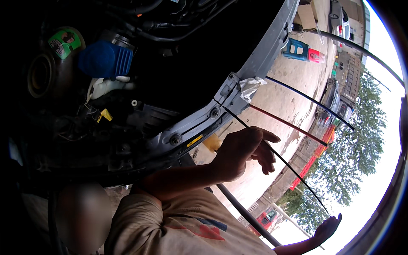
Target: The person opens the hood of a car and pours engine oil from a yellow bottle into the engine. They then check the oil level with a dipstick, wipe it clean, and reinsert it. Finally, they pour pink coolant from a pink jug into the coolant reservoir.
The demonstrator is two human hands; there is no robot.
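Observation:
A long thin black rod (293, 171) runs slantwise from the metal front crossmember (257, 55) of an open engine bay up toward the sky at right. My left hand (242, 153) is partway along it, one finger stretched out and the others loosely bent, with the rod passing through the grip. At the rod's far end, my right hand (327, 228) appears dark against the bright sky, fingers closed about that end. Exactly how these fingers meet the rod is hard to see. A crumpled white tissue (251, 88) lies on the crossmember near the rod's lower end.
Inside the shadowed engine bay are a blue ribbed cap (104, 59) and a green label (66, 42) on a round container. Beyond the crossmember stand a blue stool (296, 49) and a cardboard box (307, 17). Parked cars (329, 95) and dark poles (310, 102) are farther off.

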